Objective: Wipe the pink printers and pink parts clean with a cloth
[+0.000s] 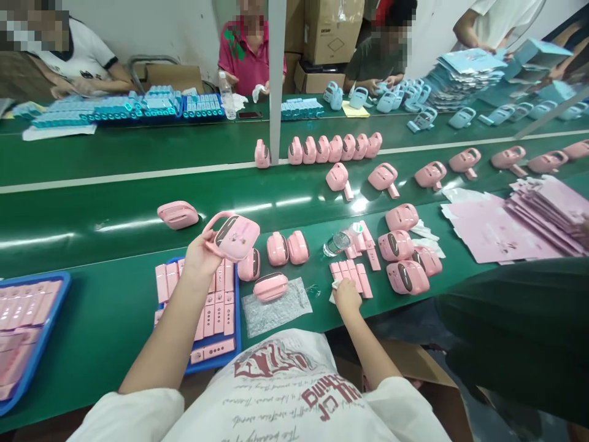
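Observation:
My left hand [201,255] is closed on the loop handle of a pink portable speaker [239,236], raised over a blue tray [238,319] of pink stick-shaped pieces [219,314]. The speaker has a dark panel and a small printed design. At the table's front edge, my right hand [347,298] is closed on a white cloth [334,291], beside a row of pink sticks [352,273]. Between my hands, one pink speaker [270,286] lies on a bubble-wrap bag [280,313]. Two more speakers [288,248] stand behind it.
A clear bottle [338,243] lies by the sticks. Several pink speakers [407,277] cluster at right, near flat pink boxes [501,233]. More speakers [335,148] line the green belt [115,212]. Another blue tray [64,288] sits at left. Co-workers [246,55] handle blue items across the table.

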`<state>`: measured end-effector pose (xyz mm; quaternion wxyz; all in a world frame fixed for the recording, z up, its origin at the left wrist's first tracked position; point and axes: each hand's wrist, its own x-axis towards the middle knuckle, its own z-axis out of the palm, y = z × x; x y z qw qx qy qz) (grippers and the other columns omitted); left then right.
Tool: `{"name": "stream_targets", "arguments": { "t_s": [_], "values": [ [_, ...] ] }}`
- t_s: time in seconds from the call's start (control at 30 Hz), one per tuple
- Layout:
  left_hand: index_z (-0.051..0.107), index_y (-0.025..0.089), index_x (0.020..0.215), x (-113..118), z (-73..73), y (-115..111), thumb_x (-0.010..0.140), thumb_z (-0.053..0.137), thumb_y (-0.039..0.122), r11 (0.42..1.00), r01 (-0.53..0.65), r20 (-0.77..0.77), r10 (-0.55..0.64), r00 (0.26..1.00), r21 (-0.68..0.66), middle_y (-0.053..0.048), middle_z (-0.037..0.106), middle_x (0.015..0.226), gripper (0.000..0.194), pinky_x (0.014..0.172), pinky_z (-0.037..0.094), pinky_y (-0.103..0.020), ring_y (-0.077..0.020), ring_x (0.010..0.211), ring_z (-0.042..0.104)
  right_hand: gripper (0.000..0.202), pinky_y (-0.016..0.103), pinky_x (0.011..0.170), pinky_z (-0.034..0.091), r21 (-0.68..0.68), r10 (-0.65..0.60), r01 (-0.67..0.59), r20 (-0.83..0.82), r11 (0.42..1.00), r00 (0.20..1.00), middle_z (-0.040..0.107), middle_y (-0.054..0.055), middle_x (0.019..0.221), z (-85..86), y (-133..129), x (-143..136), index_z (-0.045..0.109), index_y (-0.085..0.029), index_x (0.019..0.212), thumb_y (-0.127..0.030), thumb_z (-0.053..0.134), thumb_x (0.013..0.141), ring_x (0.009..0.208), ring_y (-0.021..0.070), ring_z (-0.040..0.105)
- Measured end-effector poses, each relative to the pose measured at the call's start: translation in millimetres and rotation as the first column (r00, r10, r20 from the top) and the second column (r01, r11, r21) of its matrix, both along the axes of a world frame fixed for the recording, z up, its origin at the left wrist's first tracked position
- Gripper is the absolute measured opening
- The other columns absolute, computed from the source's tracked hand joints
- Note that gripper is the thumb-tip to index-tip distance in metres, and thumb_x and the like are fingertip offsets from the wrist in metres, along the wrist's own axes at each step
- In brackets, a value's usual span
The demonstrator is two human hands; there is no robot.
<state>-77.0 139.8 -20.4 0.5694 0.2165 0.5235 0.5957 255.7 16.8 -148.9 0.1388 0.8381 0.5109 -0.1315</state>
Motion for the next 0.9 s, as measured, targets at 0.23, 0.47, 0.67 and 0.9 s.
{"name": "stream_targets", "arguments": {
  "t_s": [0.23,0.47,0.67,0.9],
  "values": [
    [0.053,0.016,0.058,-8,-53.3,124,0.055,0.062,0.021,0.998,-0.001,-0.523,-0.029,0.852,-0.058,0.000,0.052,0.058,0.011,0.066,0.046,-0.030,-0.0167,0.064,0.056,0.020,0.033,0.069,0.055,-0.029,-0.003,0.002,-0.044,1.000,0.999,0.065,0.019,0.101,2.3,3,-1,0.058,-0.009,0.103,-0.019,0.055,0.086,0.087,0.0272,0.072],
    [0.054,0.013,0.062,-33,-80.3,169,0.057,0.064,0.013,0.992,0.074,-0.781,-0.123,0.613,-0.098,-0.012,0.057,0.097,0.011,0.095,0.039,-0.033,-0.0268,0.107,0.050,0.016,0.044,0.069,0.055,0.008,-0.034,0.036,-0.175,0.999,0.984,0.069,0.018,0.097,1.8,6,6,0.064,-0.022,0.090,-0.020,0.056,0.076,0.087,0.0336,0.071],
    [0.058,0.008,0.092,-50,-88.9,161,0.063,0.062,0.016,0.969,0.124,-0.825,-0.248,0.508,-0.214,-0.018,0.059,0.105,0.030,0.100,0.036,-0.044,-0.0349,0.114,0.049,0.012,0.040,0.062,0.058,0.003,-0.178,0.234,-0.643,0.972,0.745,0.070,0.010,0.071,16.8,-12,33,0.065,-0.028,0.074,-0.028,0.053,0.071,0.073,0.0306,0.072],
    [0.059,0.015,0.100,-19,-8.6,77,0.072,0.062,0.026,0.913,0.395,-0.796,-0.315,0.517,-0.105,-0.015,0.057,0.111,0.030,0.090,0.046,-0.038,-0.0271,0.105,0.057,0.017,0.031,0.055,0.054,0.213,0.112,0.114,-0.813,0.970,0.571,0.067,0.004,0.072,89.6,100,-31,0.067,-0.018,0.089,-0.026,0.067,0.075,0.065,0.0213,0.066]
  ]
}}
